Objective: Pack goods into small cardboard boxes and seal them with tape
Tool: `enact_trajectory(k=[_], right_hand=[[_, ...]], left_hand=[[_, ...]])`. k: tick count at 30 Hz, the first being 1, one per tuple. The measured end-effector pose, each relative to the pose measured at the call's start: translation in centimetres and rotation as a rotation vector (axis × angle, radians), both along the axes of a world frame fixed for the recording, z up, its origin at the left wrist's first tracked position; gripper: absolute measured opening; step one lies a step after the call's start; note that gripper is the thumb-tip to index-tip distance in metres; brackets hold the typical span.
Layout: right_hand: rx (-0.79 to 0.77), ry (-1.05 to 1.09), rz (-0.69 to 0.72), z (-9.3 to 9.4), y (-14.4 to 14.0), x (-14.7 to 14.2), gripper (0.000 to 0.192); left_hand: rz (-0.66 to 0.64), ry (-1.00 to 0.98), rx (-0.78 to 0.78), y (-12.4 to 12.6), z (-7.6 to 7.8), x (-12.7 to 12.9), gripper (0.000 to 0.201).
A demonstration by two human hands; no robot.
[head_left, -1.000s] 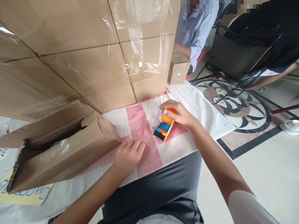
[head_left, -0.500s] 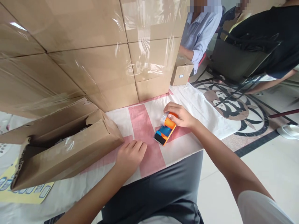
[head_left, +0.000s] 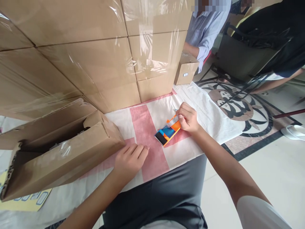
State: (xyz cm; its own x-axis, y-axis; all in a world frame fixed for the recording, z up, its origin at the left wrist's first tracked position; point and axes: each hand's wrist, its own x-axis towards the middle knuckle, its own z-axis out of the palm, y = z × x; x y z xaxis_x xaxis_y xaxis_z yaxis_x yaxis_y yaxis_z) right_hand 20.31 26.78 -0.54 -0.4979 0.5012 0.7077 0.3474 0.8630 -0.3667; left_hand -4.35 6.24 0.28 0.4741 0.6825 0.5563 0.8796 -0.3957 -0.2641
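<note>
1. Holding the orange tape dispenser (head_left: 167, 131) in the fingers of the right hand (head_left: 187, 118), right of the open cardboard box (head_left: 78, 157).
2. Best to grip snugly.
3. Cannot see inside the curled left hand (head_left: 130, 159), beside that box.

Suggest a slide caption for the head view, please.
Right hand grips an orange-and-blue item over a pink-and-white cloth; left hand lies beside an open cardboard box.

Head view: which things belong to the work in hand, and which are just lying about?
In use: orange-and-blue item, held by the right hand.
Apparently just about: open carton near left hand, carton stack, small box, yellow sheet, chair.
</note>
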Motion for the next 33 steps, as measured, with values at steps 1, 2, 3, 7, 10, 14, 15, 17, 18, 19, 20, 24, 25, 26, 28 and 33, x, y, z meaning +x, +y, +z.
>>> enact_trajectory(k=[1,2,3,7,10,14,15,17,18,19,20,24,25,26,28,33], right_hand=[[0.014,0.003,0.002,-0.1,0.1,-0.1,0.053],[0.020,0.008,0.002,-0.1,0.1,-0.1,0.052],[0.019,0.017,-0.002,-0.2,0.2,-0.2,0.052],[-0.005,0.097,0.018,-0.4,0.6,0.0,0.048],[-0.015,0.183,0.056,-0.7,1.0,0.2,0.041],[-0.008,0.212,0.033,-0.7,1.1,0.2,0.037],[0.010,0.204,0.035,-0.7,1.1,0.1,0.037],[0.045,0.184,0.048,-0.6,1.0,0.0,0.037],[0.056,0.179,0.056,-0.5,0.9,-0.1,0.037],[0.062,0.177,0.063,-0.5,0.9,-0.1,0.037],[0.063,0.177,0.070,-0.5,0.8,-0.1,0.037],[0.084,0.178,0.102,-0.5,0.7,-0.1,0.034],[0.091,0.174,0.113,-0.5,0.6,-0.1,0.032],[0.097,0.169,0.124,-0.4,0.6,-0.1,0.031],[0.102,0.157,0.137,-0.3,0.4,-0.2,0.028],[0.100,0.154,0.143,-0.2,0.2,-0.4,0.028]], left_hand=[[0.011,0.006,0.018,0.3,0.6,-0.2,0.017],[0.027,0.020,0.040,0.6,1.3,-0.4,0.020],[0.042,0.043,0.066,1.1,2.2,-0.7,0.023],[0.009,0.165,0.222,3.5,6.0,-1.8,0.028],[-0.124,0.245,0.308,4.4,7.8,-1.8,0.034],[-0.257,0.334,0.237,3.6,7.5,-1.3,0.042],[-0.272,0.342,0.202,3.1,7.0,-1.1,0.040],[-0.293,0.334,0.136,2.2,5.7,-1.0,0.033],[-0.302,0.323,0.107,1.8,5.1,-1.0,0.030],[-0.310,0.312,0.081,1.5,4.5,-0.9,0.026],[-0.319,0.302,0.061,1.2,3.9,-0.9,0.024],[-0.355,0.290,-0.012,0.9,1.7,-0.5,0.021],[-0.367,0.282,-0.029,0.9,1.2,-0.3,0.020],[-0.379,0.272,-0.045,0.9,0.6,-0.2,0.019],[-0.401,0.254,-0.073,0.8,-0.3,0.0,0.018],[-0.482,0.247,-0.134,0.6,-1.2,0.3,0.015]])
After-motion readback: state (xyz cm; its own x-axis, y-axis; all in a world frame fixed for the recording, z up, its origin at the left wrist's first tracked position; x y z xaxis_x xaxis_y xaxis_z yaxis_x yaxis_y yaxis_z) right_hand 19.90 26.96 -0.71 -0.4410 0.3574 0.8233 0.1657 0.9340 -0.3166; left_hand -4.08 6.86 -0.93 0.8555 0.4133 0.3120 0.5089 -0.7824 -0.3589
